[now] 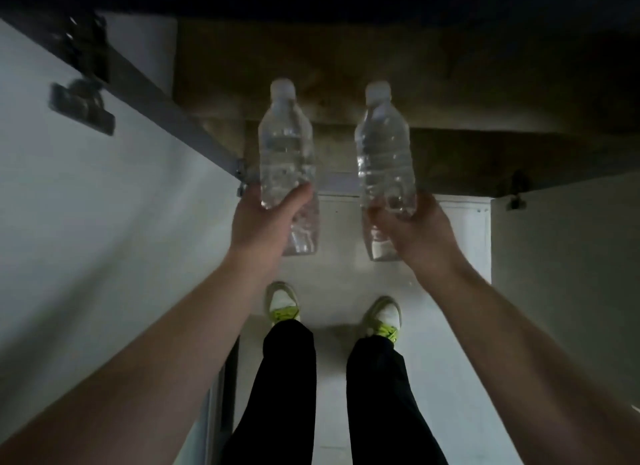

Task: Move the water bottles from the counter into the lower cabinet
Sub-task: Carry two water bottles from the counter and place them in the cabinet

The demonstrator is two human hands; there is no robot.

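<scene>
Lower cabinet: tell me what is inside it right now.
The lower cabinet shows only a bare brownish floor and a dark back. No bottles stand inside; both are held in front of it, one in the left hand, one in the right hand. Deep corners are too dark to judge.

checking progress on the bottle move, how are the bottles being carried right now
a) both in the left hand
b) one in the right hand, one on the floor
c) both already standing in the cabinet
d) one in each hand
d: the left hand grips one water bottle near its base, and the right hand grips the other bottle, both held in front of the open cabinet.
</scene>
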